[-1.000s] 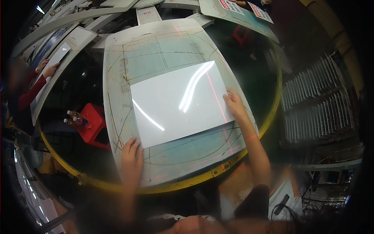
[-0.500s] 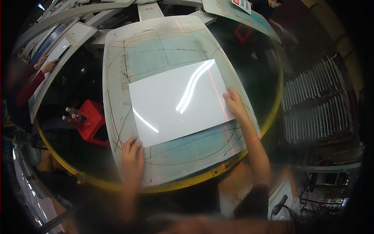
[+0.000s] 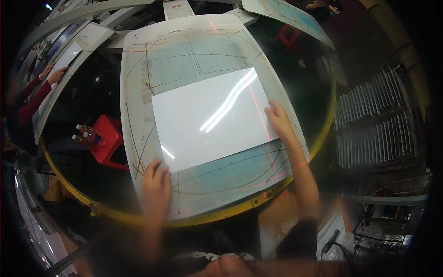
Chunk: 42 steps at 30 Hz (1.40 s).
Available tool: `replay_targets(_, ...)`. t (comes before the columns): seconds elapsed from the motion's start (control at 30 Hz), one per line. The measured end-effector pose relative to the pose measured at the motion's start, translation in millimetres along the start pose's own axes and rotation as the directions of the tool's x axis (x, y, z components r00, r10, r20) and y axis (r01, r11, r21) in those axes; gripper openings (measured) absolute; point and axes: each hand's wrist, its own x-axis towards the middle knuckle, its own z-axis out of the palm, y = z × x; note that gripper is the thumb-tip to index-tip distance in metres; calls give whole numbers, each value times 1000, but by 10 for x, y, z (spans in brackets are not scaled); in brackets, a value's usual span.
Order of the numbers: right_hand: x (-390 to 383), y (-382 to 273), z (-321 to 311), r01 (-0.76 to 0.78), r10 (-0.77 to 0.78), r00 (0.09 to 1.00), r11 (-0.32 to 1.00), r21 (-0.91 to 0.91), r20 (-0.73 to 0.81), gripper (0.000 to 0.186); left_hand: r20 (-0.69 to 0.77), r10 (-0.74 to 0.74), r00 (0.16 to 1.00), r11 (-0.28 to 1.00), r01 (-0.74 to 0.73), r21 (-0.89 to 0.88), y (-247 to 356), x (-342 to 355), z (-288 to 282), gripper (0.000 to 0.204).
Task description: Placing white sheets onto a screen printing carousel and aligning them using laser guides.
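Observation:
A glossy white sheet (image 3: 194,117) lies slightly turned across the middle of a pale blue-green board (image 3: 207,191) with rounded corners. Dark drawn lines mark the board. A red laser line crosses both the sheet and the board. My right hand (image 3: 279,121) grips the sheet's right edge, with the thumb on top and the other fingers partly hidden. At the near left corner, my left hand (image 3: 157,187) is closed with its fingertips on the sheet; its underside is hidden. Bright lamp reflections streak the sheet's surface.
A yellow curved rail (image 3: 221,215) runs along the board's near end. Left of it stands a red stool (image 3: 107,141) with several bottles (image 3: 87,134). Another person's hands (image 3: 56,74) hold a white sheet on the neighbouring board. Stacked racks (image 3: 374,120) stand at the right.
Lamp reflections on the sheet have shifted, and the lower-left streak is shorter. The sheet and both my hands stay nearly in place. At the upper right, another person has moved.

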Motion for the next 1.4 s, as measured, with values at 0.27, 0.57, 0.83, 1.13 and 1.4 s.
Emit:
replay_targets(0.27,48,156,8,122,-128,988,990,-70,-91,36,-4,18,1000,999,-18,31,12,4,12,12)
replay_targets(0.57,65,171,41,192,-236,959,950,-247,-160,32,-17,6,1000,1000,-6,26,20,4,21,11)
replay_targets(0.83,42,86,74,232,-330,927,876,-422,-175,30,-5,1,1000,998,-1,57,32,12,7,12)
replay_targets(1.13,28,133,86,286,-402,900,834,-472,-166,27,2,-8,1000,998,8,63,40,1,14,12)
replay_targets(1.4,30,143,95,271,-392,904,831,-485,-168,26,20,-9,1000,996,7,86,64,21,3,12)
